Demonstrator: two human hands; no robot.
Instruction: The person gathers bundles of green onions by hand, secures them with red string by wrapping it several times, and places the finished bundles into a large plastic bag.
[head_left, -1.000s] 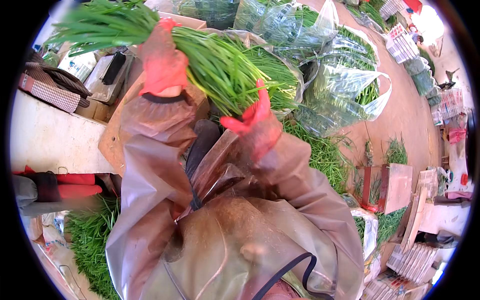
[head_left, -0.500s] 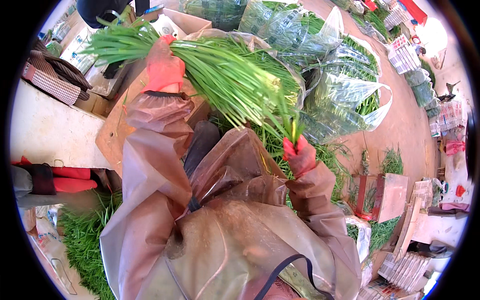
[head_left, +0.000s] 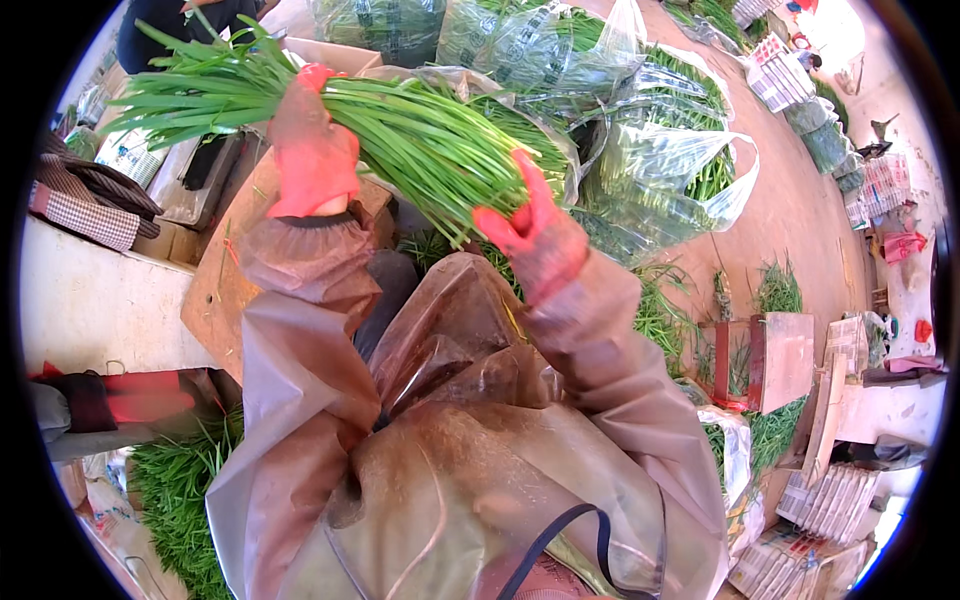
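A thick bunch of garlic chives (head_left: pixel 425 140) lies sideways in front of me, leafy tips to the left and pale cut ends to the right. My left hand (head_left: pixel 312 150), in a red glove, is closed around it near the leafy part. At the cut ends is my right hand (head_left: pixel 530 215), also red-gloved, with thumb and fingers spread apart around the stem ends. Its palm faces the bunch; whether it presses on the stems is hard to tell. Below the bunch, a wooden board (head_left: pixel 215 300) shows beside my left sleeve.
Clear plastic bags filled with greens (head_left: pixel 660 180) stand beyond my right hand. Loose greens (head_left: pixel 180 500) are heaped at lower left. A wooden stand with a red frame (head_left: pixel 785 360) is at right. Another person (head_left: pixel 190 30) is at far upper left, near a cardboard box (head_left: pixel 335 55).
My right hand has moved up and left to the bunch's cut ends, its fingers now spread. The few stems it pinched lower down no longer show in it. My left hand keeps its grip.
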